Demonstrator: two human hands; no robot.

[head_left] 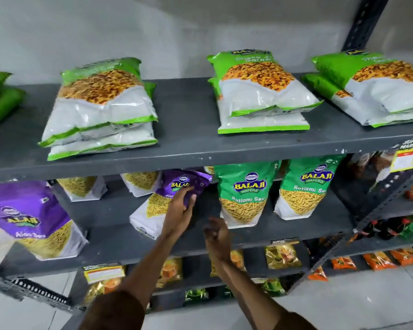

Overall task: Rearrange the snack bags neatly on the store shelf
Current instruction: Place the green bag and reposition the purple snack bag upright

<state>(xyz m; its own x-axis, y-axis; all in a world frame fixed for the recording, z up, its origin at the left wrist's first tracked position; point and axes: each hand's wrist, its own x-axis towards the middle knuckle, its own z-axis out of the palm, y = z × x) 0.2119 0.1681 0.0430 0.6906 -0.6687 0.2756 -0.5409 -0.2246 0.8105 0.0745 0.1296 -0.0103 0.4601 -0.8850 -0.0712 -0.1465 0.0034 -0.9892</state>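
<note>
- Left hand (180,211) reaches into the middle shelf (224,241) and its fingers grip the right edge of a purple Aloo Sev bag (167,201), near the bag's top.
- Right hand (217,232) hangs just in front of the same shelf, blurred, with the fingers loosely curled and nothing in it; it is near the first green Ratlami Sev bag (244,194) but I cannot tell if it touches it.
- That purple bag is tilted, leaning to the right, with its white bottom corner resting on the shelf board; it has a purple top with the Balaji logo and a picture of yellow sev below.
- Second purple bag (31,217) of the same kind leans at the far left of this shelf, well apart from the held one.
- Two more bags (141,181) stand behind, at the back of the shelf, only their lower halves visible under the upper board.
- To the right, the two green Ratlami Sev bags stand upright side by side; the second one (308,189) is just beside the first.
- On the top shelf (188,148) green and white bags lie flat in stacks: one pile (100,108) on the left, one (262,91) in the middle, one (377,89) on the right.
- Lower shelves carry small gold packets (283,256) and orange packets (377,259).
- Yellow price label (409,157) hangs on the edge of the top shelf at the right.
</note>
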